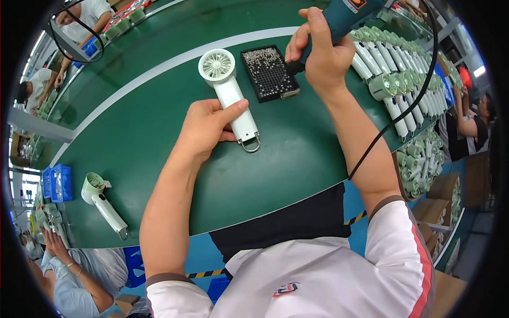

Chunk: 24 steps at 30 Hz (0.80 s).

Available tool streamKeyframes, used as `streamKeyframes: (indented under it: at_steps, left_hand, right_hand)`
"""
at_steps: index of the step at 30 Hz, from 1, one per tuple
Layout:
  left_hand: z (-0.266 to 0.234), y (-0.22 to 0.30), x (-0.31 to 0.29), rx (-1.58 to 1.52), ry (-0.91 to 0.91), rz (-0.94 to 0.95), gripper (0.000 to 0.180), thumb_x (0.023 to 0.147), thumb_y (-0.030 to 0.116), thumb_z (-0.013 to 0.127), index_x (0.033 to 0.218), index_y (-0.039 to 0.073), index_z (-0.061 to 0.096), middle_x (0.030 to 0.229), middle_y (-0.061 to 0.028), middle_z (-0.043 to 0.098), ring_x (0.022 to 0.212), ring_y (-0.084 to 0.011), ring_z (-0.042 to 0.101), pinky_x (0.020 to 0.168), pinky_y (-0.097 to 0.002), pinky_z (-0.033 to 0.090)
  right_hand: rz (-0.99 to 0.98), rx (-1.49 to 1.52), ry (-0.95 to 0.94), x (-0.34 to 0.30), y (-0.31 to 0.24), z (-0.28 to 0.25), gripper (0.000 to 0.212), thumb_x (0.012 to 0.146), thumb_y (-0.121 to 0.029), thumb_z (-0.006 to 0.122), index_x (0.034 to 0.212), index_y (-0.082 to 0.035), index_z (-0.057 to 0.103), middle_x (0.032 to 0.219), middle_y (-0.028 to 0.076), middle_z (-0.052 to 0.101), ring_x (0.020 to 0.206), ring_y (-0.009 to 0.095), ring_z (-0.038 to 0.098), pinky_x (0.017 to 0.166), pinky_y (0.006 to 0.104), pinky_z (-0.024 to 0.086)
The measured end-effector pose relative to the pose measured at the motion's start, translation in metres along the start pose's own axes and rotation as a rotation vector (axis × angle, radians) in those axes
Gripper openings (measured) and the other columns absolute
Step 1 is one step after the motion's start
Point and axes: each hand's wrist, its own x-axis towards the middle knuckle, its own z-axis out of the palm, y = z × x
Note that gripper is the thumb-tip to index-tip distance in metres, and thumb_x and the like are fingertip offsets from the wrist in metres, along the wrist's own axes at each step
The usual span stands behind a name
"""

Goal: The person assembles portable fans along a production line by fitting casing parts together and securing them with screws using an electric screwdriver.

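Observation:
My left hand (209, 124) is closed around the handle of a white handheld fan (233, 100), its round grille at the far end and a metal loop at the near end. The fan lies at the middle of the green table. My right hand (326, 55) grips a dark teal electric screwdriver (347, 18), raised at the upper right with a black cable trailing from it. Below its tip is a black screw tray (268, 74) with rows of holes, many small screws heaped at its far end. Whether the tip carries a screw is too small to tell.
Rows of white and pale green fans (400, 93) stand along the table's right side. Another fan (103, 201) lies at the left, near a blue bin (61, 183). A crate of fans (421, 164) sits below the right edge. Other people work at the left and right.

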Motion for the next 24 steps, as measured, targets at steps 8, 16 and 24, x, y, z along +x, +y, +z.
streamKeyframes:
  at_steps: [8, 16, 24]
  left_hand:
    - [-0.001, -0.001, 0.0, -0.009, -0.013, 0.023, 0.045, 0.093, 0.033, 0.079, 0.104, -0.009, 0.069, 0.094, -0.0165, 0.074, 0.078, -0.0213, 0.075, 0.068, -0.0323, 0.064]
    - [0.0, 0.002, -0.001, -0.001, -0.004, 0.022, 0.046, 0.093, 0.033, 0.079, 0.105, -0.01, 0.069, 0.094, -0.0166, 0.074, 0.079, -0.0212, 0.075, 0.068, -0.0324, 0.064]
    - [-0.003, -0.005, 0.002, -0.022, -0.008, 0.029, 0.042, 0.095, 0.031, 0.077, 0.104, -0.009, 0.07, 0.091, -0.0135, 0.074, 0.077, -0.0186, 0.074, 0.063, -0.0292, 0.061]
  right_hand:
    - [-0.007, -0.031, -0.061, 0.0, 0.013, -0.004, 0.031, 0.105, -0.023, 0.062, 0.109, 0.008, 0.061, 0.064, 0.006, 0.056, 0.049, 0.017, 0.057, 0.048, 0.0345, 0.051]
    - [-0.01, -0.081, -0.048, 0.0, 0.016, -0.001, 0.032, 0.105, -0.024, 0.063, 0.107, 0.008, 0.061, 0.063, 0.005, 0.056, 0.048, 0.016, 0.058, 0.047, 0.0341, 0.051]
    - [0.048, -0.085, -0.013, -0.001, 0.009, 0.007, 0.028, 0.104, -0.022, 0.063, 0.101, 0.005, 0.059, 0.06, 0.005, 0.056, 0.045, 0.016, 0.057, 0.044, 0.0317, 0.048]
